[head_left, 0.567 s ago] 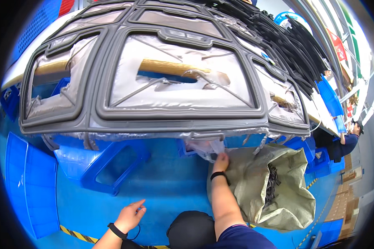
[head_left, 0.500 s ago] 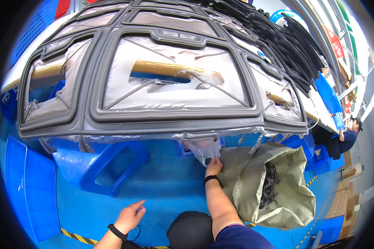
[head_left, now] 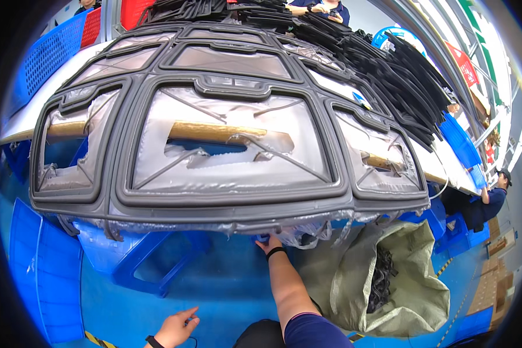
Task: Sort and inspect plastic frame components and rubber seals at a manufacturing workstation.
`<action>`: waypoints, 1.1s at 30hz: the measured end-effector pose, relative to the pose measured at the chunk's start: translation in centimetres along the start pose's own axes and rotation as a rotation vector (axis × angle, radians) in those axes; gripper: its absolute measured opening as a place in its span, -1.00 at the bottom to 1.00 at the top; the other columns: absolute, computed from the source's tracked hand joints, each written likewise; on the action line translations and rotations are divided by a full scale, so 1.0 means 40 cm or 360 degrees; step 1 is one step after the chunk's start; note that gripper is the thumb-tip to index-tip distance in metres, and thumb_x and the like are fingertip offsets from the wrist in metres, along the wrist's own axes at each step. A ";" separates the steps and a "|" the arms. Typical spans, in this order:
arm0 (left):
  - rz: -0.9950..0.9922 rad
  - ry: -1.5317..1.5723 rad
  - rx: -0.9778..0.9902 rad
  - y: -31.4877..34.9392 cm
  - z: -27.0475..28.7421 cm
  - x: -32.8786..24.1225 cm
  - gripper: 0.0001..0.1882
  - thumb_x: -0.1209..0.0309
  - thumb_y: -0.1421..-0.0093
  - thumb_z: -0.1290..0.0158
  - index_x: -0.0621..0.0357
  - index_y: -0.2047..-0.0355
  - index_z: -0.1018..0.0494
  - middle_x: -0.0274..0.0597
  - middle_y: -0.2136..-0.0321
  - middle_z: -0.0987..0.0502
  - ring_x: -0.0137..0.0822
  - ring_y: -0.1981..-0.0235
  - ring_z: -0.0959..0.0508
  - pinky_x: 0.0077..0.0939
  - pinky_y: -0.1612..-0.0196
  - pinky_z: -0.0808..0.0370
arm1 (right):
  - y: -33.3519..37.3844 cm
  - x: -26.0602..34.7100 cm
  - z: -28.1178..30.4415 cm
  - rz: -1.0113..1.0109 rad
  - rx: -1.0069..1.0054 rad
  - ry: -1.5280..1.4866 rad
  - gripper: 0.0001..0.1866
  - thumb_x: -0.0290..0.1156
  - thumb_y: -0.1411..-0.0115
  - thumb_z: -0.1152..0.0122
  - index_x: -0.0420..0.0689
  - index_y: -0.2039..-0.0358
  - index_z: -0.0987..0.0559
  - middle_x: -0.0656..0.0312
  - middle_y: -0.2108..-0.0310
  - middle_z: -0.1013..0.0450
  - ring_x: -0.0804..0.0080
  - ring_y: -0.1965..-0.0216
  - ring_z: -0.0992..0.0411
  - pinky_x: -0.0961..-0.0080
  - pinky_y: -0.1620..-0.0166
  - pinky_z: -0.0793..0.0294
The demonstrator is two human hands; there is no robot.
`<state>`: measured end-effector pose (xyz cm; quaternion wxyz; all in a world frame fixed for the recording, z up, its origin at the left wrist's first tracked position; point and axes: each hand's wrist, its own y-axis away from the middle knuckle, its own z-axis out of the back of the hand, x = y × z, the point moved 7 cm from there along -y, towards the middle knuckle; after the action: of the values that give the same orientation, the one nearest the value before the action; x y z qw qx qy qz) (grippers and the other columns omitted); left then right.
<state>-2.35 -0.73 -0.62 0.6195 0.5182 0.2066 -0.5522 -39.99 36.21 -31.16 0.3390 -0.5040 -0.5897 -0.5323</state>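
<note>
A large moulded sheet of dark grey rubbery frames point(head_left: 232, 202), with torn pale film in its windows, covers the near end of the table. Under its front edge my right hand point(head_left: 268, 244) reaches forward beside a small blue object point(head_left: 261, 238), its fingers mostly hidden there. Crumpled clear plastic point(head_left: 307, 235) hangs just right of that hand. My left hand point(head_left: 178, 327) is low in front of me, empty, with the index finger and thumb apart.
An open olive woven sack point(head_left: 414, 307) with dark scraps point(head_left: 381, 278) stands at right. A blue stool point(head_left: 119, 261) and blue bin point(head_left: 52, 278) are at left. Black strips point(head_left: 388, 75) are piled on the table. One person sits far right; another is behind the table.
My right hand has moved forward and left, away from the clear plastic it was pinching, to beneath the sheet's edge. My left hand has dropped lower. The view has tilted up.
</note>
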 end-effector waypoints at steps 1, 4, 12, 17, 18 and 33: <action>0.0184 -0.0032 0.0009 0.026 0.019 0.034 -0.51 0.22 -0.24 -0.05 0.18 -0.13 -0.35 0.03 0.16 -0.56 -0.20 0.24 -0.57 -0.40 0.14 -0.49 | -0.013 -0.098 -0.118 -0.0102 0.0056 -0.0052 -0.65 -0.18 -0.32 0.02 -0.09 -0.01 -0.39 0.02 0.00 -0.35 0.03 -0.01 -0.36 -0.06 0.00 -0.46; 0.0347 -0.0040 -0.0112 0.075 0.054 0.045 -0.57 0.24 -0.26 -0.02 0.19 -0.07 -0.41 0.01 0.20 -0.57 -0.19 0.26 -0.57 -0.40 0.13 -0.49 | -0.048 -0.148 -0.351 -0.0248 0.0127 -0.0114 -0.64 -0.17 -0.31 0.00 -0.09 -0.02 -0.40 0.02 -0.01 -0.36 0.05 -0.01 -0.37 -0.03 -0.01 -0.44; 0.0212 -0.0057 -0.0234 0.066 0.042 0.129 -0.55 0.18 -0.24 -0.01 0.02 -0.11 -0.38 0.03 0.31 -0.58 -0.04 0.31 -0.59 -0.30 0.23 -0.49 | -0.013 -0.098 -0.295 -0.0374 0.0044 -0.0095 -0.60 -0.13 -0.28 -0.05 -0.10 -0.02 -0.42 0.02 -0.02 -0.39 0.11 -0.02 -0.39 0.04 -0.05 -0.39; 0.0257 -0.0064 -0.0201 0.068 0.048 0.116 -0.59 0.22 -0.26 0.02 0.08 -0.07 -0.42 0.05 0.22 -0.56 -0.05 0.27 -0.58 -0.30 0.22 -0.50 | 0.070 -0.068 -0.221 -0.0468 -0.0061 -0.0078 -0.57 -0.11 -0.26 -0.08 -0.11 -0.03 -0.44 0.01 -0.03 -0.41 0.15 -0.03 -0.41 0.09 -0.07 -0.36; 0.0149 -0.0030 -0.0198 0.055 0.042 0.112 -0.66 0.24 -0.28 0.03 0.17 0.03 -0.47 -0.02 0.33 -0.58 -0.17 0.35 -0.58 -0.38 0.25 -0.50 | 0.080 -0.048 -0.211 -0.0478 -0.0099 -0.0074 -0.56 -0.10 -0.26 -0.09 -0.11 -0.03 -0.44 0.01 -0.03 -0.41 0.16 -0.03 -0.41 0.10 -0.07 -0.35; -0.0231 0.0931 -0.0494 -0.020 0.140 0.058 -0.43 0.35 -0.35 0.16 0.17 -0.32 0.02 0.05 -0.21 -0.13 -0.23 -0.12 -0.29 -0.38 -0.07 -0.31 | 0.754 0.469 -0.691 -0.0729 0.1285 -0.0692 -0.33 0.07 -0.35 0.25 -0.25 -0.23 -0.20 -0.02 -0.25 -0.18 0.12 -0.26 -0.16 0.15 -0.30 -0.09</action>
<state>-4.13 -6.56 -0.77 0.5646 0.5382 0.4935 -0.3847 -19.87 11.55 0.66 0.2508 -0.2898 -0.9005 -0.2055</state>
